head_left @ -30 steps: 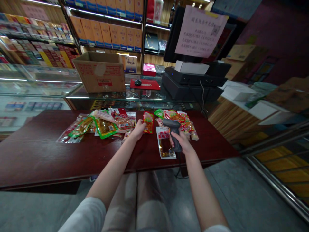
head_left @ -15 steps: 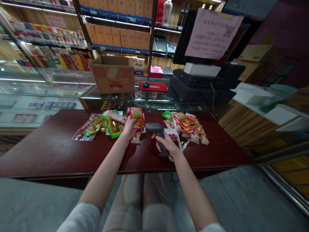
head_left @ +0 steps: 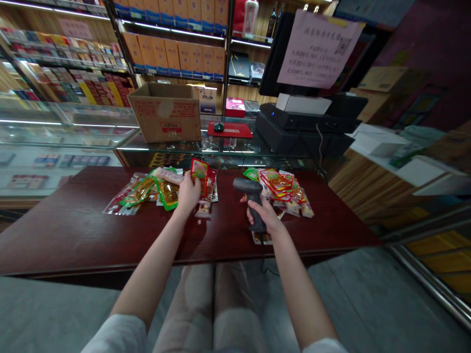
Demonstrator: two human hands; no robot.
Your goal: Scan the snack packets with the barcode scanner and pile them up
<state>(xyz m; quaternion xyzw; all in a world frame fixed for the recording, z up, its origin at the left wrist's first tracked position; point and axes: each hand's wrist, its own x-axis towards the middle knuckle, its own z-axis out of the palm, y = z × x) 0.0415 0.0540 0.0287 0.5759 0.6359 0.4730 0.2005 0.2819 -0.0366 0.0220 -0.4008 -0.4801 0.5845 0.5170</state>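
Observation:
My left hand [head_left: 189,193] is closed on a red-edged snack packet [head_left: 199,172], held upright over the left pile of packets. Green-edged packets [head_left: 168,194] and a long clear bag [head_left: 127,196] lie to the left of that hand. My right hand [head_left: 263,212] grips a dark barcode scanner [head_left: 253,196] by its handle, its head pointing left. Behind the scanner is the right pile, with red-edged packets [head_left: 277,182] on top. Another packet [head_left: 262,238] lies partly hidden beneath the scanner's handle.
The dark red table [head_left: 91,235] meets a glass counter at its far side. An open cardboard box [head_left: 169,115], a mouse [head_left: 219,127] on a red mat and a black till [head_left: 301,132] with a monitor stand there. The scanner's cable [head_left: 262,255] hangs over the front edge.
My left hand has drawn the red-edged packet leftward, away from the scanner. My right hand has shifted the scanner to the right, widening the gap between them. The view has turned slightly.

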